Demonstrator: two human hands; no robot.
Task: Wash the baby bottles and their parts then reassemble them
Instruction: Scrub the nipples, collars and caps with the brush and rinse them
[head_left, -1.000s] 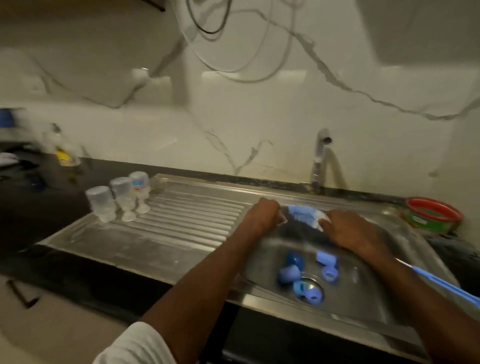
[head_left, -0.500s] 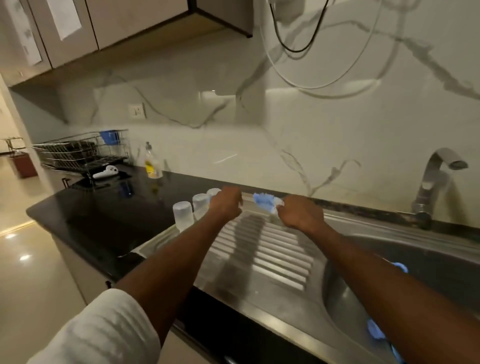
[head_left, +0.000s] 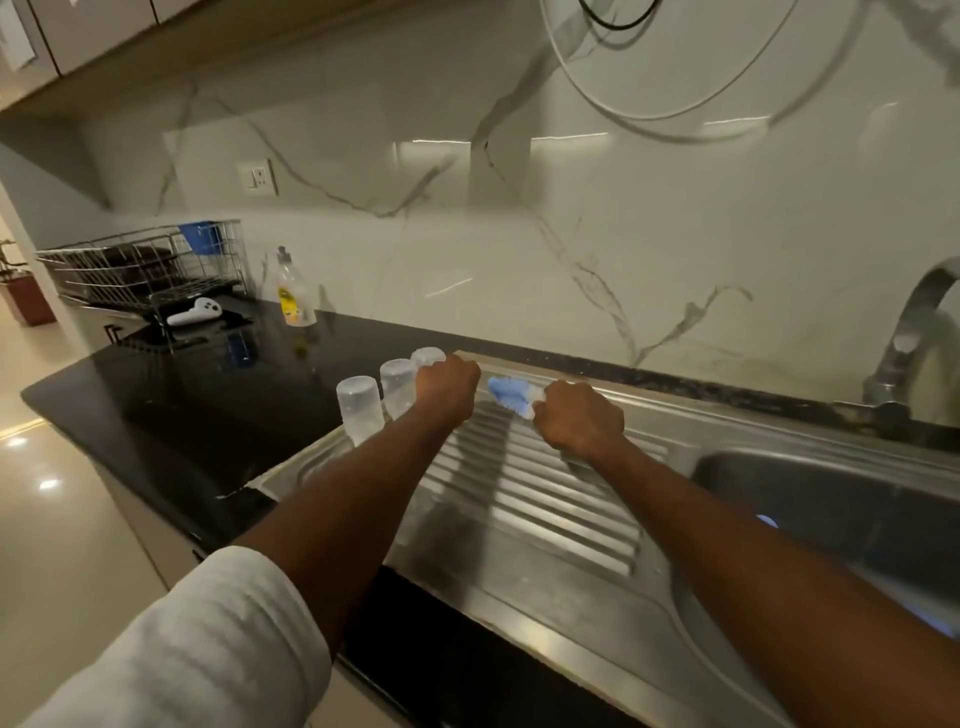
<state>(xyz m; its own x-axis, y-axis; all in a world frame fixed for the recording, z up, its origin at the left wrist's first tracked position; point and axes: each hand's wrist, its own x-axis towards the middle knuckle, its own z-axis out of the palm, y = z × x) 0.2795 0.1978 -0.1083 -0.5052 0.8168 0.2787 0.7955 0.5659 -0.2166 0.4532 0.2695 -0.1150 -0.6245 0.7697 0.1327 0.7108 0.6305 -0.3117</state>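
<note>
Three baby bottles are stood upside down on the ridged drainboard, apparently to drain, while the blue brush is gripped in the right hand and the left hand, fingers curled, is held against the nearest bottles, contents indiscernible.
</note>
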